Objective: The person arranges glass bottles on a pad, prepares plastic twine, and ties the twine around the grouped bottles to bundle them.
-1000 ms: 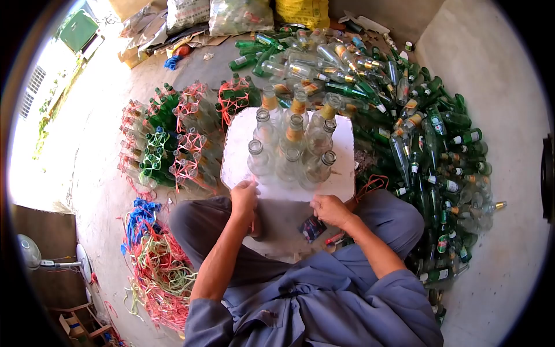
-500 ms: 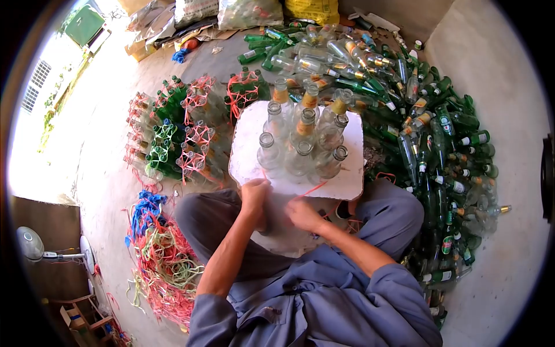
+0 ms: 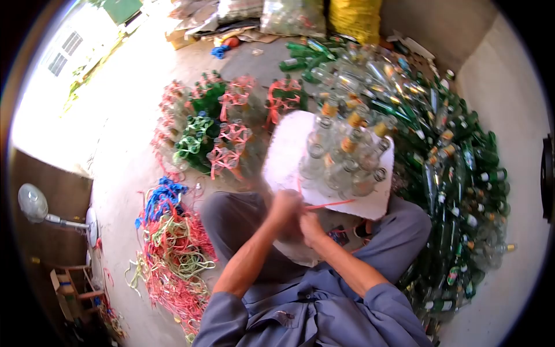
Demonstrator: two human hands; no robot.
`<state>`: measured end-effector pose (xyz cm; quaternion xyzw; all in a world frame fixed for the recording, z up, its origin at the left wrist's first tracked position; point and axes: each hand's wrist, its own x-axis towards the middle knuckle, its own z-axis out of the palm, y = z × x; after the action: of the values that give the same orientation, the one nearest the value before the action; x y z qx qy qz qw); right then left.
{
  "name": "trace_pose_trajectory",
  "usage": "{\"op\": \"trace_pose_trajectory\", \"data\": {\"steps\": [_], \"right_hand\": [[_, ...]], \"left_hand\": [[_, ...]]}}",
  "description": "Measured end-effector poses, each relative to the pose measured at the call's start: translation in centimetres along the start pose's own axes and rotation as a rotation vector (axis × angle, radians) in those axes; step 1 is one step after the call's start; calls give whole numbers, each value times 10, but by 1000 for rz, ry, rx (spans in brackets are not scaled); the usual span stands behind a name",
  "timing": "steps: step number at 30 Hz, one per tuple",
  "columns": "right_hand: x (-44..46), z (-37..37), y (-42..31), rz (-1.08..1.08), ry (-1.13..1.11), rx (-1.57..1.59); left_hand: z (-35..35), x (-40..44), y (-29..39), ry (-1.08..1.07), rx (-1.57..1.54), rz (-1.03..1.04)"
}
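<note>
In the head view, my two hands had come together, where half a second earlier they had worked well apart at the near side of the desk (image 3: 283,151). My left fingers (image 3: 287,202) were smeared by motion just above and against my right ones, so I could not tell whether they gripped anything. My right fingers (image 3: 307,223) were curled in, their tips hidden behind the left, and I could not tell what they pinched.

The pink string (image 3: 332,205) met my hands there. One length ran up over the desk toward the near left of the bottles; another reached to the right across the near part of the white top, lying flatter than the slanting stretch I had seen before.

The clear glass bottles (image 3: 341,151), nine upright in a close cluster, had kept their places on the desk, several with yellow-orange labels about the neck. My view had swung, so desk and bottles now showed further right and more tilted than before.

To the left, the tied bottle bundles (image 3: 202,136) stood on the floor as they had, netted at the necks in pink and green. The string tangle (image 3: 173,254) lay beside my left knee, also unchanged. On the right, the heap of loose bottles (image 3: 462,191) spread along the wall as before.
</note>
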<state>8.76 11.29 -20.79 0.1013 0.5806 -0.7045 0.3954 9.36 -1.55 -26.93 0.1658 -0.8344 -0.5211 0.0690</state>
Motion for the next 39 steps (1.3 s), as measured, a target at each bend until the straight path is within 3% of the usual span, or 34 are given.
{"op": "trace_pose_trajectory", "data": {"steps": [1, 3, 5, 8, 11, 14, 17, 19, 23, 26, 28, 34, 36, 38, 39], "right_hand": [[-5, 2, -7, 146, -49, 194], [9, -4, 10, 266, -97, 317], [-7, 8, -11, 285, -95, 348], [9, -12, 9, 409, -268, 472], [5, -15, 2, 366, -369, 425], [2, -28, 1, 313, -238, 232], [-11, -15, -17, 154, -224, 259], [-5, -20, -9, 163, -156, 231], [2, -23, 2, 118, -43, 199], [23, -38, 28, -132, 28, -1], [21, -35, 23, -183, 30, -35], [7, -33, -4, -120, 52, -9], [7, -33, -6, -167, 75, -33], [18, -44, 5, -247, 36, -287], [21, -48, 9, -285, 14, -415]], "left_hand": [[2, 3, 6, -29, 89, -157], [-1, 0, 23, -24, -3, -224], [-6, -3, 51, 48, -115, -405], [-8, -4, 64, 46, -157, -389], [1, -2, 51, 50, -195, -361], [1, -1, 47, 78, -244, -371], [3, 2, 45, 69, -344, -400], [2, 2, 47, 146, -418, -421], [-18, -3, 73, 67, -489, -502], [-18, -7, 71, 77, -540, -469], [-18, -8, 74, 96, -580, -499], [-25, -6, 77, -14, -539, -617], [-30, -8, 60, -60, -383, -225], [-23, -2, 63, -18, -761, -686], [-24, -2, 68, -12, -751, -668]]}}
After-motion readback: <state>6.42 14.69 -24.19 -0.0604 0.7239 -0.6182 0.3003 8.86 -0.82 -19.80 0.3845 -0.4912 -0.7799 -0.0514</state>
